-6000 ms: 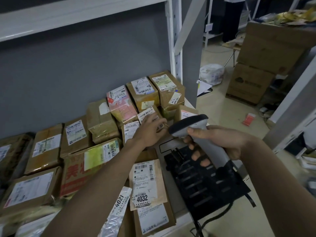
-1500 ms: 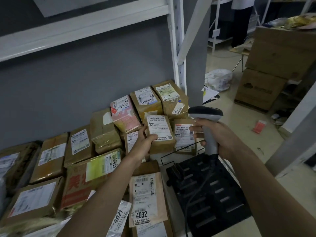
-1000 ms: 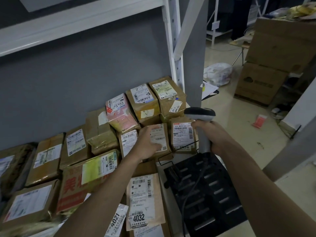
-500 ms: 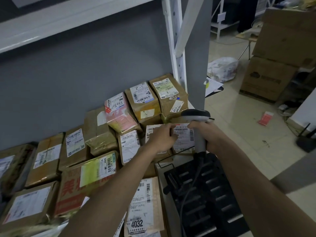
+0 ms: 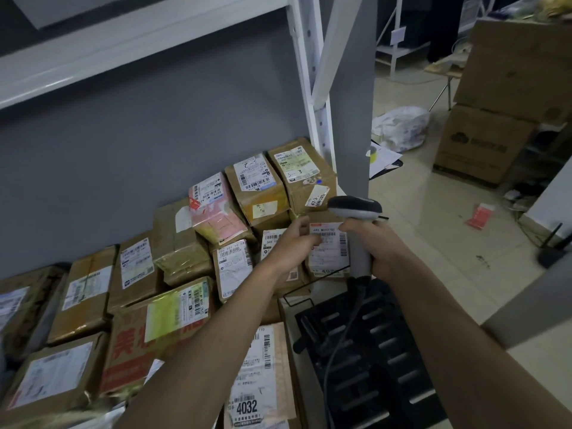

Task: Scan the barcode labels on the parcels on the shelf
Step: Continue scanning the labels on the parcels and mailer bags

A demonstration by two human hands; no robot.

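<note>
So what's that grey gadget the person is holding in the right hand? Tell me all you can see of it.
It is a handheld barcode scanner, pistol-shaped, of pale grey plastic by the look, with a darker top on its wide head. The right hand grips its handle, holding it upright with the head pointing left over a small labelled parcel that the left hand touches. A grey cable runs down from the handle's base across a black slotted tray.

I see brown cardboard parcels (image 5: 173,243) wrapped in glossy, wrinkled tape, each with a matt white paper label (image 5: 253,176). My barcode scanner (image 5: 356,218) looks like smooth grey plastic. The shelf frame (image 5: 309,72) is white painted metal, and the floor tiles (image 5: 433,243) are shiny.
</note>
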